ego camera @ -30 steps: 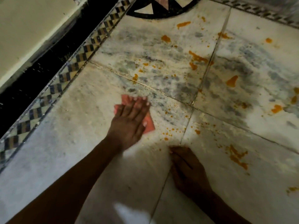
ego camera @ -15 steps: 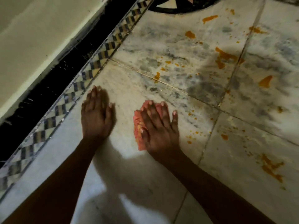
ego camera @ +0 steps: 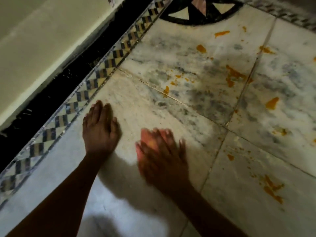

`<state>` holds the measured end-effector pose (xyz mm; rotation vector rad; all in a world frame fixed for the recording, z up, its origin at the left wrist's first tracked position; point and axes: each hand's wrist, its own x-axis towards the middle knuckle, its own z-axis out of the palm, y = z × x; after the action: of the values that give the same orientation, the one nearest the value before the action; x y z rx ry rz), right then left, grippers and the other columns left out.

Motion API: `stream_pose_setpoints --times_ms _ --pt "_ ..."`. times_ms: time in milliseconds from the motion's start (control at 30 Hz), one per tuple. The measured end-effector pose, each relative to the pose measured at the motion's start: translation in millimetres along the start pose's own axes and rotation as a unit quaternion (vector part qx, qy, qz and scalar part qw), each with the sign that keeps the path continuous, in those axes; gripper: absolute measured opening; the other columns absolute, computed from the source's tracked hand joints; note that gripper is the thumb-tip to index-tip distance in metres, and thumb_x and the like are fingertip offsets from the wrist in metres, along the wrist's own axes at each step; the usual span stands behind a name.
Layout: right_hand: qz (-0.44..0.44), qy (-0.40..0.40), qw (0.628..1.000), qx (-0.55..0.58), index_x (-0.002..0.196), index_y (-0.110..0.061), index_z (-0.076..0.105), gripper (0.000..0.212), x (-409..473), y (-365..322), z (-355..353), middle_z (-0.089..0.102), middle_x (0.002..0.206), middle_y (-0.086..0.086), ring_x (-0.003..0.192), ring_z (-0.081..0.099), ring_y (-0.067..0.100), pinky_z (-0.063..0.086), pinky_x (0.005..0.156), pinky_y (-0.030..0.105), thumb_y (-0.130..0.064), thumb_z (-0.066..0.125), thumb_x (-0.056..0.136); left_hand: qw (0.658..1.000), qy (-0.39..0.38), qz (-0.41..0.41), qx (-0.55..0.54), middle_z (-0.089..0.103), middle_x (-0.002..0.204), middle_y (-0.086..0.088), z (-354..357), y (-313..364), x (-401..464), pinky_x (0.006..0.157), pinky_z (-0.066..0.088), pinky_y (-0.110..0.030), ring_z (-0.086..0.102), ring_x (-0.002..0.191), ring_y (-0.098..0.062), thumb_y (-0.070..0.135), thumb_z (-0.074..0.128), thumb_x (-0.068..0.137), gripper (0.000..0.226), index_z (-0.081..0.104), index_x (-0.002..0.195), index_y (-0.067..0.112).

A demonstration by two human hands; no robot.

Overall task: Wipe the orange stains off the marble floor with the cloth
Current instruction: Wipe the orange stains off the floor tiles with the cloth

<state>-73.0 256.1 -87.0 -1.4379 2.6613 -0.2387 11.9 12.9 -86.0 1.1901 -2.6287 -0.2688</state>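
**Floor: cloth has swapped hands, most stains untouched**

Floor (ego camera: 145,106) slab under the hands looks clean; the specks that sat near the joint a moment ago can't be made out now, though blur and shadow make that unsure. So the near patch is probably done and work has to move outward

Big stains (ego camera: 233,76) on the far slab are untouched, same as 1 s ago. More on the right slabs (ego camera: 271,103) and a streak low right (ego camera: 272,189), all well clear of the cloth

Wall (ego camera: 42,40) and dark skirting run along the left, with a checkered border (ego camera: 95,82) beside them. Black inlay (ego camera: 201,16) sits at the top. Nothing blocks the way to the stains, only reach

Left hand (ego camera: 100,129) was wiping 1 s ago; now it lies flat and empty near the border, bracing. Right hand (ego camera: 162,153) has taken over: fingers spread, pressed down on the cloth, motion-blurred, so mid-stroke

Cloth (ego camera: 147,142) is under the right palm, only a pink edge showing with an orange smear. Judgement: it may spread the orange around
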Motion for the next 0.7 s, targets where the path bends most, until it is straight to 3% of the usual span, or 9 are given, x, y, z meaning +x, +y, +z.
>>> stream_pose_setpoints --times_ms 100,233,267,333,400,467,533,633,700 --pt "-0.007 0.013 1.000 -0.025 0.161 -0.052 0.028 0.060 -53.1 46.1 -17.2 0.009 0.177 -0.010 0.162 0.019 0.035 0.026 0.117 0.071 -0.066 0.035 0.103 1.000 -0.002 0.001 0.006 0.035 0.169 -0.017 3.9 -2.5 -1.8 0.126 0.030 -0.053 0.036 0.155 -0.037 0.046 0.034 0.105 0.065 0.043 0.159 0.012" --pt "0.238 0.050 0.970 0.007 0.162 -0.050 0.027 0.069 40.9 86.1 -10.1 0.014 0.176 0.006 0.160 0.017 0.040 0.016 0.125 0.065 -0.069 0.041 0.097 1.000 0.021 0.021 0.007 0.040 0.167 -0.018 11.3 -7.9 0.2 0.121 0.033 -0.050 0.040 0.151 -0.038 0.044 0.038 0.105 0.062 0.047 0.157 0.012" --pt "0.246 0.038 0.968 0.020 0.163 -0.052 0.023 0.070 64.6 72.9 -6.8 0.013 0.177 0.007 0.161 0.013 0.040 0.012 0.127 0.064 -0.072 0.037 0.097 0.999 0.024 0.027 0.006 0.041 0.166 -0.018 11.4 -6.4 0.1 0.121 0.033 -0.051 0.040 0.151 -0.038 0.043 0.037 0.105 0.061 0.047 0.157 0.012" --pt "0.146 0.022 0.989 0.031 0.162 -0.053 0.022 0.071 75.9 34.7 -0.1 0.011 0.178 0.005 0.163 0.006 0.040 0.008 0.129 0.061 -0.073 0.037 0.097 1.000 0.023 0.015 0.006 0.040 0.167 -0.018 6.4 -2.9 0.3 0.121 0.032 -0.052 0.039 0.152 -0.038 0.043 0.036 0.105 0.062 0.045 0.158 0.012" --pt "0.036 0.009 0.999 0.013 0.161 -0.051 0.030 0.067 35.5 14.7 -2.7 0.017 0.176 0.002 0.163 0.009 0.035 0.015 0.126 0.061 -0.069 0.042 0.098 1.000 0.016 0.003 -0.002 0.038 0.168 -0.017 2.1 1.2 -0.4 0.123 0.031 -0.053 0.037 0.153 -0.037 0.043 0.035 0.106 0.062 0.044 0.159 0.013" --pt "0.010 0.007 1.000 0.002 0.159 -0.051 0.036 0.063 -23.1 29.5 -13.2 0.026 0.174 0.002 0.163 0.014 0.034 0.022 0.122 0.063 -0.070 0.042 0.099 1.000 0.003 -0.006 -0.008 0.037 0.169 -0.016 -2.1 5.0 -2.6 0.125 0.030 -0.054 0.036 0.155 -0.036 0.043 0.034 0.105 0.062 0.043 0.159 0.013" --pt "0.068 -0.002 0.997 -0.025 0.160 -0.051 0.033 0.067 -34.9 70.8 -15.5 0.023 0.175 0.005 0.163 0.013 0.036 0.021 0.123 0.066 -0.076 0.035 0.098 1.000 0.003 -0.014 -0.012 0.037 0.169 -0.015 -1.6 5.5 -3.7 0.126 0.028 -0.053 0.035 0.156 -0.035 0.042 0.034 0.106 0.062 0.043 0.159 0.013" --pt "0.249 0.028 0.968 -0.001 0.164 -0.046 0.022 0.076 41.4 97.0 -6.8 0.014 0.177 0.010 0.160 0.012 0.046 0.014 0.126 0.068 -0.076 0.033 0.096 1.000 0.000 -0.011 -0.014 0.037 0.169 -0.014 3.4 4.0 -2.7 0.127 0.028 -0.053 0.034 0.156 -0.034 0.042 0.034 0.105 0.062 0.044 0.159 0.012" --pt "0.230 0.019 0.973 0.020 0.166 -0.046 0.015 0.078 96.8 66.9 -5.0 0.009 0.177 0.010 0.160 0.009 0.050 0.012 0.126 0.069 -0.075 0.032 0.096 1.000 0.007 -0.024 -0.004 0.035 0.170 -0.013 3.5 2.4 -2.1 0.128 0.025 -0.053 0.032 0.158 -0.033 0.045 0.034 0.105 0.064 0.042 0.160 0.012"
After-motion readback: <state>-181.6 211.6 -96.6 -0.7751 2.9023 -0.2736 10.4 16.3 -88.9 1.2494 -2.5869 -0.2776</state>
